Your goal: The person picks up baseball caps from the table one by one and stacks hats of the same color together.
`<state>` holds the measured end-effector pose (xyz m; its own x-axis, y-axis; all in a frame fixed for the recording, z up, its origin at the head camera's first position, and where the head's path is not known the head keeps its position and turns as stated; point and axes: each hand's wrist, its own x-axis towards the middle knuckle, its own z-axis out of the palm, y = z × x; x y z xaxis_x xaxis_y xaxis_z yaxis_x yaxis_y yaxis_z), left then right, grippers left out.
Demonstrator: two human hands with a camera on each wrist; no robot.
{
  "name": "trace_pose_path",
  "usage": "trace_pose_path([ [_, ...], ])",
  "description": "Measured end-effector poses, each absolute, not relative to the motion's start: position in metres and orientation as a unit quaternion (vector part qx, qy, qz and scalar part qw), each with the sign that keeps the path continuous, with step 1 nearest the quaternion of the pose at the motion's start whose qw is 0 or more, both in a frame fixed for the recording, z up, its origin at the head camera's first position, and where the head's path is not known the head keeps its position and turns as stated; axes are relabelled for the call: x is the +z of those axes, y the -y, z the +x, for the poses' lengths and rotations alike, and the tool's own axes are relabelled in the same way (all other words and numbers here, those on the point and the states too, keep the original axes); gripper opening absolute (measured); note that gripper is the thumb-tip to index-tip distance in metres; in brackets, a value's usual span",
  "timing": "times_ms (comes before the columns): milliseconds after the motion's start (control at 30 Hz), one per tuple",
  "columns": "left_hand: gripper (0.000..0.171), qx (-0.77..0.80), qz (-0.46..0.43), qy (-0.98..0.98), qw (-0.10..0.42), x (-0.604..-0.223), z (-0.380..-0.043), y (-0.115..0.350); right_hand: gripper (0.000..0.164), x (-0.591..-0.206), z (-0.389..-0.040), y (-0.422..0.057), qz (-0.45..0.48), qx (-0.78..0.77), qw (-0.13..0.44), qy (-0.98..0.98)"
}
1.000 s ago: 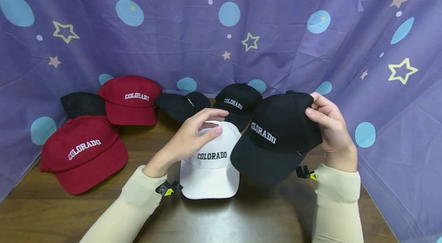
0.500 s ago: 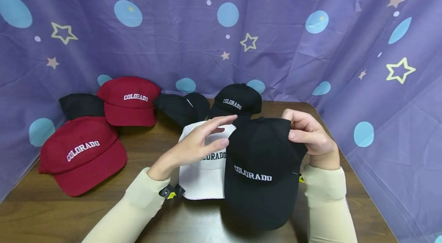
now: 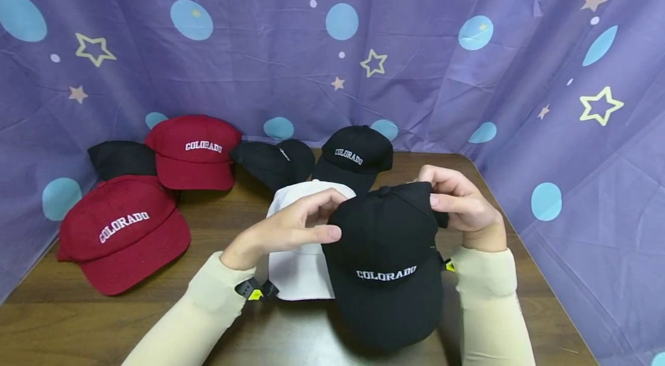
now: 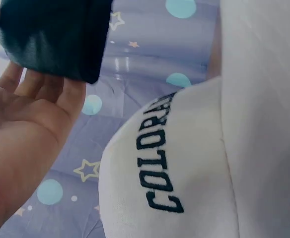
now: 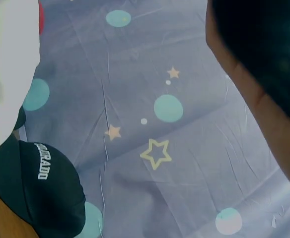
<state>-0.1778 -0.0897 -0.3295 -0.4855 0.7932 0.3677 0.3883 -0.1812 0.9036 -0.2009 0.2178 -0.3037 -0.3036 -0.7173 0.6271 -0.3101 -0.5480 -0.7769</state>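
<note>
A black baseball cap (image 3: 385,233) with white COLORADO lettering hangs over the table's front middle, brim toward me. My right hand (image 3: 464,207) pinches its back edge between thumb and fingers. At the cap's left side is my left hand (image 3: 293,226), thumb on the front of the crown and fingers behind it. The left wrist view also has these fingers against the dark cap's edge. Partly covered by the left hand and the black cap, a white baseball cap (image 3: 297,276) sits on the table. In the right wrist view the right hand is mostly hidden behind dark fabric.
Two red caps (image 3: 130,227) stand on the left of the wooden table (image 3: 218,302), with a black cap (image 3: 122,160) behind them. Two more black caps (image 3: 355,152) are at the back middle. A purple star-patterned curtain (image 3: 291,25) encloses the back and sides.
The right hand has brought the black cap left and down, turning its front toward me, partly over the white cap. My left hand has moved from above the white cap onto the black cap's side.
</note>
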Motion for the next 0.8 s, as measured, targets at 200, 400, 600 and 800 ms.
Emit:
trace_pose_path([
  [200, 0.028, 0.636, 0.449, -0.608, 0.154, -0.341, -0.182, 0.085, 0.022, -0.299, -0.198, -0.228, -0.543, -0.638, 0.139, -0.527],
  [400, 0.028, 0.656, 0.424, -0.608, 0.141, -0.335, -0.173, 0.076, 0.022, -0.292, -0.186, -0.244, -0.505, -0.576, 0.079, -0.638],
  [600, 0.027, 0.658, 0.397, -0.623, 0.147, -0.318, -0.161, 0.064, 0.024, -0.291, -0.18, -0.255, -0.415, -0.562, 0.034, -0.714],
  [800, 0.025, 0.653, 0.381, -0.634, 0.161, -0.302, -0.167, 0.039, 0.014, -0.288, -0.192, -0.276, -0.369, -0.598, 0.07, -0.708],
])
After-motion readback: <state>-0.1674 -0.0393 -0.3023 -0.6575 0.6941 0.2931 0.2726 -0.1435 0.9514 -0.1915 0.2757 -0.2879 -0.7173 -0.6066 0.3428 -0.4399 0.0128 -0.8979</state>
